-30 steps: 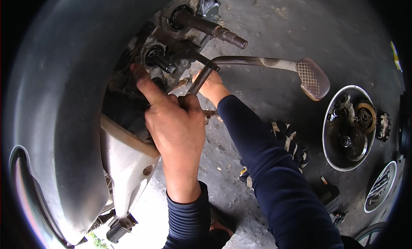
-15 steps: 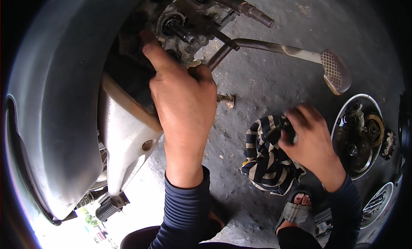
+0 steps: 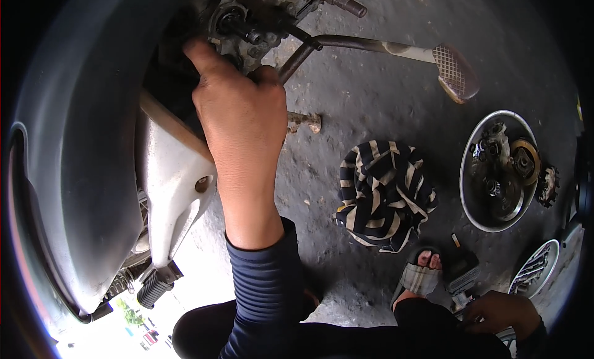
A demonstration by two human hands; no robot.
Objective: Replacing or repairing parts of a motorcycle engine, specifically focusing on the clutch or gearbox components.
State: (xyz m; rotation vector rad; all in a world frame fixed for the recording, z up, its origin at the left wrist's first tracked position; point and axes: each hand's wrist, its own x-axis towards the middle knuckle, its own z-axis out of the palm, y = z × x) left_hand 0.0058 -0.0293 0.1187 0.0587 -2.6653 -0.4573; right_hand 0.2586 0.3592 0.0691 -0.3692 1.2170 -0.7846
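A left hand (image 3: 238,111) is pressing curled fingers against a greasy metal engine (image 3: 247,25), a bent steel pedal (image 3: 383,50) lying just beyond the knuckles, while the right hand (image 3: 501,312), its finger position unclear, is resting low beside a striped cloth (image 3: 383,195).

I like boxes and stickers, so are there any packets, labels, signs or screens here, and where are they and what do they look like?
Small dark packet: on the ground beside the sandalled foot, just above the right hand; flat, boxy, black, with a pale end. Whether it bears a label is too blurred to tell.
No signs or screens show anywhere.
The left hand is at the engine parts, where no label shows.
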